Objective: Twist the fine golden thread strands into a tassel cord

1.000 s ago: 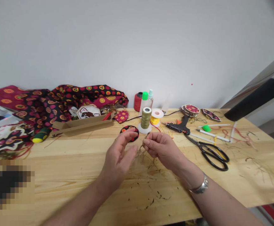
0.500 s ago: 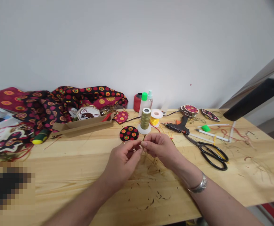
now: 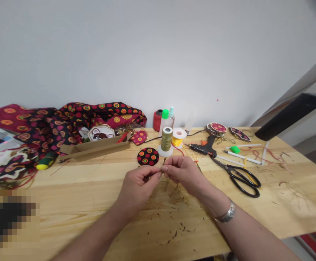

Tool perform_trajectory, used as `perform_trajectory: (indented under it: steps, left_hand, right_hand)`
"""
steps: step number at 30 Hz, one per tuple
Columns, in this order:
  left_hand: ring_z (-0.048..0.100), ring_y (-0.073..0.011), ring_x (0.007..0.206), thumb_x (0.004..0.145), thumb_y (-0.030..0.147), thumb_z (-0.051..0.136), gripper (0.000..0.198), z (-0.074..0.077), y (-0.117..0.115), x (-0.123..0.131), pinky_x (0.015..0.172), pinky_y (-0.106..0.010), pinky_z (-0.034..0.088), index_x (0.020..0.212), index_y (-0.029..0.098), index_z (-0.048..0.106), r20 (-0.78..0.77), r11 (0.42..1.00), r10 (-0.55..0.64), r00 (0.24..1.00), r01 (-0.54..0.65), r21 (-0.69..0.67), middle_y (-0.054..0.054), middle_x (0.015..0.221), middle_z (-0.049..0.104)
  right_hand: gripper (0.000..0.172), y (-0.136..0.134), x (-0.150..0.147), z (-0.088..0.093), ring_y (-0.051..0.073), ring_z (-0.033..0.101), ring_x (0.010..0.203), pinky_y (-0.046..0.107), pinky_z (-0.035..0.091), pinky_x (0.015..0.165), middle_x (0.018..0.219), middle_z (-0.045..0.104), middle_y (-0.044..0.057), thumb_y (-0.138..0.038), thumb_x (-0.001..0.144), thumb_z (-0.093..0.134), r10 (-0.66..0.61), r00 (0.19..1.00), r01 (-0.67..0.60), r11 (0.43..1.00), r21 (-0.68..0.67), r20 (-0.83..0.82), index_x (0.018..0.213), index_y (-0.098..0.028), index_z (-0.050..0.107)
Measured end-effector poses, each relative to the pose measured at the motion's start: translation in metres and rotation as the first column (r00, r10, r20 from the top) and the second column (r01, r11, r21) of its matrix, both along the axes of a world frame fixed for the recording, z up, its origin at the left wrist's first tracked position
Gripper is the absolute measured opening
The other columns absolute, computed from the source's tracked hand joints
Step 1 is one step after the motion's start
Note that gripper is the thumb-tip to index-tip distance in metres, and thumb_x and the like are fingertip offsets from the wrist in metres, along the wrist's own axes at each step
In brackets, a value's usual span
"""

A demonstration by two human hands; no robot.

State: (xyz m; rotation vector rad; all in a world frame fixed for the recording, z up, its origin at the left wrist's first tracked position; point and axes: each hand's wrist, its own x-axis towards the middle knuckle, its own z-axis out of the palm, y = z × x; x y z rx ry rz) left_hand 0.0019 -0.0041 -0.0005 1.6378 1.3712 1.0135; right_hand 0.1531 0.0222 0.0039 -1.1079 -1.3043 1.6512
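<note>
My left hand (image 3: 138,183) and my right hand (image 3: 183,173) meet above the middle of the table, fingertips pinched together and nearly touching. Between them is a thin olive thread (image 3: 164,160), whose end pokes up over the right fingers; most of it is hidden by the fingers. More loose threads (image 3: 174,186) hang or lie beneath the right hand. Just beyond the fingertips stands a spool of olive thread (image 3: 167,139) on a white base. To its left lies a round black patch (image 3: 148,156) printed with red and yellow circles.
Black-handled scissors (image 3: 243,177) and a glue gun (image 3: 205,148) lie on the right. Behind stand a yellow cord spool (image 3: 177,139), a green-capped bottle (image 3: 164,121) and a red spool (image 3: 157,121). A cardboard tray (image 3: 95,149) and patterned fabric (image 3: 46,121) fill the left. Dark scraps (image 3: 178,232) dot the front.
Both hands stay pinched together, with the fingers shifted only slightly against each other. The whole view has moved a little, so the things on the table appear slightly lower and further left.
</note>
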Motion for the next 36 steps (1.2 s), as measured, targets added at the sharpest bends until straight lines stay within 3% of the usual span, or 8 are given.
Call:
perform_trajectory:
  steps: [5, 8, 11, 14, 17, 20, 27, 36]
  left_hand:
    - [0.056, -0.0134, 0.059, 0.074, 0.028, 0.054, 0.017, 0.001, 0.003, -0.003, 0.057, -0.023, 0.044, 0.072, 0.018, 0.068, -0.041, 0.998, -0.002, 0.999, 0.0, -0.061, 0.001, 0.062, 0.064]
    - [0.058, -0.0205, 0.092, 0.073, 0.024, 0.054, 0.014, -0.004, 0.006, -0.007, 0.084, -0.033, 0.043, 0.074, 0.018, 0.067, -0.041, 0.998, 0.039, 0.998, -0.038, 0.043, -0.006, 0.097, 0.065]
    - [0.04, -0.0229, 0.119, 0.074, 0.018, 0.051, 0.032, -0.009, 0.006, -0.008, 0.101, -0.039, 0.028, 0.105, 0.019, 0.059, 0.061, 0.981, 0.101, 0.993, -0.11, 0.157, -0.009, 0.128, 0.047]
    - [0.037, -0.0207, 0.122, 0.078, 0.015, 0.046, 0.046, -0.009, 0.001, -0.007, 0.102, -0.037, 0.028, 0.123, 0.021, 0.044, 0.188, 0.995, -0.005, 0.982, -0.015, 0.103, -0.009, 0.133, 0.042]
    - [0.043, -0.0208, 0.118, 0.078, 0.013, 0.047, 0.049, -0.009, -0.003, -0.005, 0.099, -0.036, 0.033, 0.126, 0.021, 0.04, 0.235, 0.992, -0.121, 0.964, 0.125, -0.001, -0.01, 0.129, 0.047]
    - [0.052, -0.021, 0.107, 0.078, 0.016, 0.048, 0.046, -0.011, -0.004, -0.004, 0.091, -0.035, 0.041, 0.124, 0.02, 0.043, 0.233, 0.982, -0.15, 0.961, 0.172, -0.078, -0.01, 0.121, 0.053]
    - [0.059, -0.0154, 0.078, 0.078, 0.026, 0.05, 0.025, -0.008, 0.002, 0.0, 0.07, -0.025, 0.046, 0.1, 0.019, 0.06, 0.171, 0.978, -0.123, 0.977, 0.149, -0.146, -0.003, 0.086, 0.066]
    - [0.048, -0.0104, 0.056, 0.072, 0.029, 0.056, 0.014, -0.002, -0.001, 0.004, 0.053, -0.02, 0.038, 0.07, 0.017, 0.064, 0.129, 0.977, 0.023, 0.991, 0.005, -0.213, 0.003, 0.057, 0.055]
  right_hand:
    - [0.02, 0.001, 0.001, 0.0, 0.003, 0.032, 0.042, 0.018, 0.02, 0.039, 0.051, 0.048, -0.004, -0.03, 0.069, 0.063, -0.01, 1.0, 0.01, 1.0, 0.0, -0.013, 0.06, -0.014, 0.054]
    - [0.02, 0.002, 0.002, 0.0, 0.004, 0.033, 0.042, 0.018, 0.021, 0.039, 0.052, 0.048, -0.004, -0.03, 0.069, 0.062, -0.016, 1.0, 0.016, 1.0, -0.005, 0.015, 0.06, -0.014, 0.053]
    - [0.021, 0.003, 0.001, 0.0, 0.004, 0.033, 0.043, 0.019, 0.022, 0.039, 0.052, 0.048, -0.003, -0.029, 0.069, 0.061, -0.008, 0.999, 0.008, 1.0, -0.003, 0.035, 0.059, -0.015, 0.051]
    - [0.017, 0.002, -0.001, 0.001, 0.005, 0.034, 0.044, 0.019, 0.023, 0.041, 0.05, 0.046, -0.004, -0.026, 0.069, 0.06, -0.021, 0.996, 0.019, 0.999, 0.029, 0.089, 0.058, -0.015, 0.052]
    - [0.014, 0.0, -0.004, 0.003, 0.007, 0.035, 0.046, 0.02, 0.025, 0.043, 0.05, 0.046, -0.004, -0.022, 0.068, 0.059, -0.043, 0.986, 0.032, 0.997, 0.073, 0.158, 0.058, -0.016, 0.054]
    - [0.014, -0.002, -0.006, 0.004, 0.007, 0.037, 0.047, 0.021, 0.028, 0.046, 0.051, 0.047, -0.004, -0.022, 0.068, 0.059, -0.045, 0.981, 0.03, 0.996, 0.079, 0.189, 0.057, -0.016, 0.054]
    - [0.01, 0.0, -0.004, 0.0, 0.01, 0.046, 0.055, 0.022, 0.036, 0.054, 0.059, 0.055, -0.001, -0.022, 0.068, 0.059, -0.032, 0.981, 0.018, 0.997, 0.072, 0.19, 0.061, -0.016, 0.057]
    - [0.008, -0.003, -0.001, -0.002, 0.01, 0.048, 0.055, 0.022, 0.036, 0.052, 0.06, 0.057, -0.002, -0.023, 0.071, 0.059, -0.066, 0.974, 0.024, 0.981, 0.193, 0.215, 0.065, -0.018, 0.059]
